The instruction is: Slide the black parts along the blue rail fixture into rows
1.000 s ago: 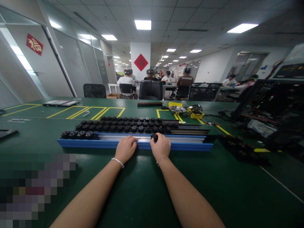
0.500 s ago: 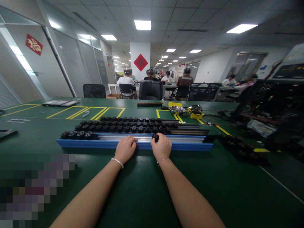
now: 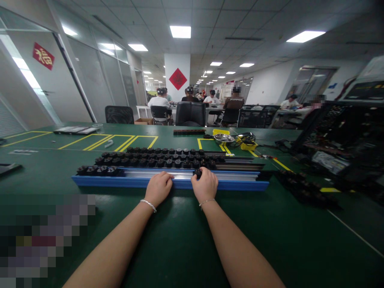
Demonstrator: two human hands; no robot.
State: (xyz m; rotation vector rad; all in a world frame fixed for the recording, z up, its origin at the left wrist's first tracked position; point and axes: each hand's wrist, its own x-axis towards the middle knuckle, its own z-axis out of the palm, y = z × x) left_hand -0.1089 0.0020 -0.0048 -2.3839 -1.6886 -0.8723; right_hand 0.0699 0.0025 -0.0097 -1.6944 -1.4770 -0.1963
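Slightly to the right is where the right hand (image 3: 206,186) has shifted since the earlier head frames, carrying a black piece (image 3: 197,173) with it along a blue rail (image 3: 240,185); the left hand (image 3: 159,188) has stayed in place. From the head view, the black piece sits at the far left of the right hand, between thumb and fingers that are closed on it — right over the rail's pale channel. The left hand is loosely curled, its fingertips over the rail; whether it grips the rail I cannot tell.

Four black pieces (image 3: 102,171) stand at the rail's left end, and the left hand lies between them and the held one. Just beyond the rail, to the far side, are rows of black parts (image 3: 156,162), too crowded to count surely, with bare strips running on at their right. Dark parts (image 3: 309,190) lie on the green table (image 3: 180,240) to the right, past the rail's end.

Farther off stand one metal bowl (image 3: 224,138), a yellow box (image 3: 221,131) behind it and a tangle of black cable (image 3: 247,138) to its right — all well apart from both hands. One bracelet (image 3: 148,205) circles each wrist.
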